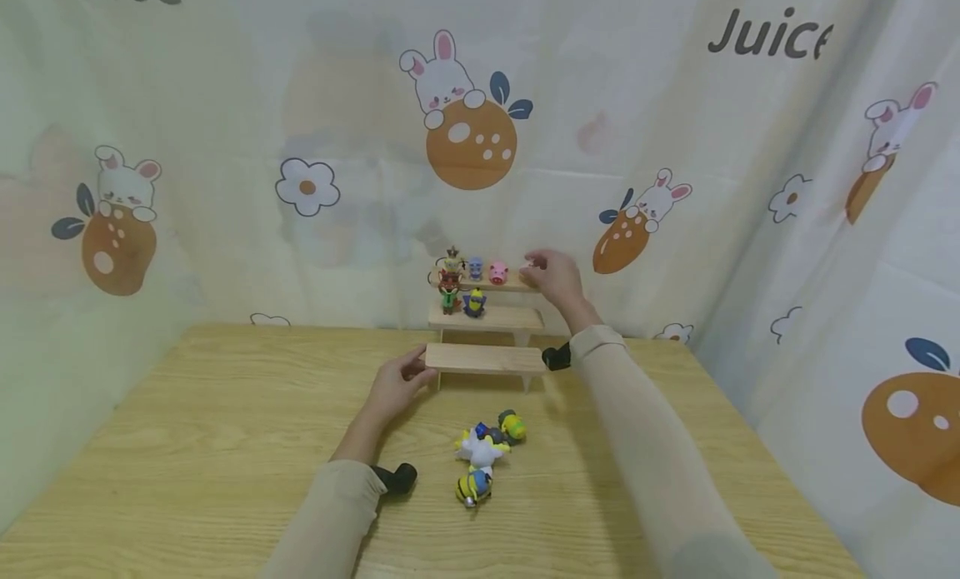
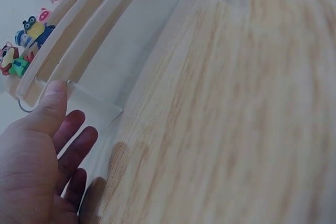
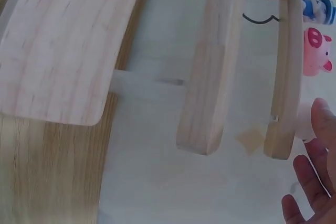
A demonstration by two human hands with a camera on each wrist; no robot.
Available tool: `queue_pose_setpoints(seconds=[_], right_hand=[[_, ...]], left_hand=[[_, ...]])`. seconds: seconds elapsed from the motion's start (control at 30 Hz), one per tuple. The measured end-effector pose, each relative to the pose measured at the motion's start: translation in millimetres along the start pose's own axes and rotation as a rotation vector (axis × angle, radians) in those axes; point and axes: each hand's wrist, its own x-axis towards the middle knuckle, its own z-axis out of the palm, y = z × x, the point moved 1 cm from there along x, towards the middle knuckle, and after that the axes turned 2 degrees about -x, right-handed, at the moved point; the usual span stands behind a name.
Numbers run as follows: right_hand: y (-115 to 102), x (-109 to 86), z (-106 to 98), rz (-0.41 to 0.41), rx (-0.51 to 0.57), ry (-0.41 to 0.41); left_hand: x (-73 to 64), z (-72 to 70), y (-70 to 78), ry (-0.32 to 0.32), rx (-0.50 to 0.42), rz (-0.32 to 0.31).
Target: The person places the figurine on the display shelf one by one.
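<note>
So nearest to me on the worktop was a little heap of toy figures, a yellow minion-type one at the front, a white one and a green-yellow one behind it, all touching or just beside each other. A bit further out, my left hand rested against the left end of the bottom step of the wooden stepped shelf, thumb on the top edge and the other fingers relaxed and fairly straight below it, not really clamped on anything. On the middle step stood a green figure and a minion side by side. Up top were a crowned figure, a small blue one and a pink pig. My right hand was at the right end of that top step, just beside the pig, fingertips around something small and pale, but I couldn't tell what it was or how tight the pinch was.
</note>
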Motion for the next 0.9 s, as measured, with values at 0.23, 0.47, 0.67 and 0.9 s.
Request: queue_pose_setpoints(seconds=[0.23,0.47,0.67,0.9], right_hand=[[-7.0,-0.4,1.4,-0.066,-0.134,-0.029],[-6.5,-1.3,3.8,-0.059,-0.142,-0.026],[-5.4,-4.7,2.6,-0.043,-0.102,-0.043],[-5.7,-3.4,-5.5,-0.067,-0.111,-0.031]], left_hand=[[0.6,-1.4,-0.1,-0.004,-0.004,-0.005],[1.9,-0.6,-1.4,0.000,-0.012,-0.006],[1.4,0.6,-3.8,-0.001,-0.021,-0.004],[3.6,-0.4,-2.4,-0.007,-0.011,-0.016]])
